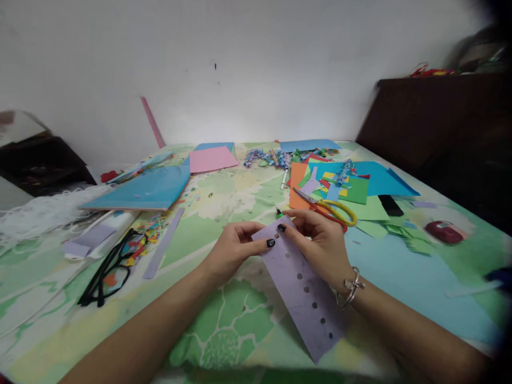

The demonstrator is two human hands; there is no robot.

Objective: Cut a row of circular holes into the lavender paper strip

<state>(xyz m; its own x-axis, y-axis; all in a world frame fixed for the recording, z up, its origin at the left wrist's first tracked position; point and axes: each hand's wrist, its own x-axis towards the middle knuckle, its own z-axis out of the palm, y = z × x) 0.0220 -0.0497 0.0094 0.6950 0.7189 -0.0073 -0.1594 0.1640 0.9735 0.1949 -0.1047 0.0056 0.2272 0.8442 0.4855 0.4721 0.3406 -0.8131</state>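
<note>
A strip of purple paper (290,290) with a row of several dark holes or dots down its length hangs between my hands, its lower end tilted toward me. My left hand (236,246) pinches its upper left edge between thumb and fingers. At the top right, my right hand (320,242) grips the same paper, thumb on its face and fingers behind. Just beyond the paper's top edge shows the dark tip of a green pen-like item (279,213); whether a hand holds it is hidden. Scissors (338,212) with yellow and red handles lie beyond my right hand.
Black glasses (110,269), a purple strip (164,245) and a blue folder (140,188) lie left. Pink paper (213,159) and curled paper pieces (267,158) are at the back. Coloured sheets (358,189) and a maroon object (444,232) lie right.
</note>
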